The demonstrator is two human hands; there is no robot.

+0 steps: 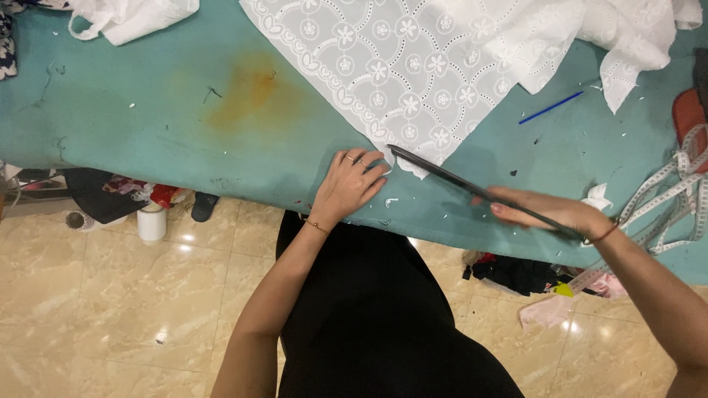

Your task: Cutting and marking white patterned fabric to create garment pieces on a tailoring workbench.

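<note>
The person's black garment (376,317) fills the lower centre, nearest the camera, with both forearms reaching over it to a teal table (147,125). The left hand (346,184) lies flat, fingers spread, pressing on the table at the corner of a white lace cloth (398,74); its fingertips touch or nearly touch the scalloped edge. The right hand (549,210) is closed around one end of a long dark ruler (472,188), which slants up and left so that its far tip sits at the cloth corner, just beside the left fingers.

Risks, as judged from this position: the ruler appears raised off the table rather than lying flat, so it could skid on the smooth surface or drag the loose lace and pull its edge out of line. The left hand pins only a corner; the rest of the cloth is free to bunch. A rust-coloured stain (247,92) on the table lies near the lace and could mark it.

Hard to make out: motion blurs the right hand, so its exact grip is unclear. The cloth runs past the upper edge. A measuring tape (675,195) and a blue pen (549,107) lie at right, well apart from the hands.
</note>
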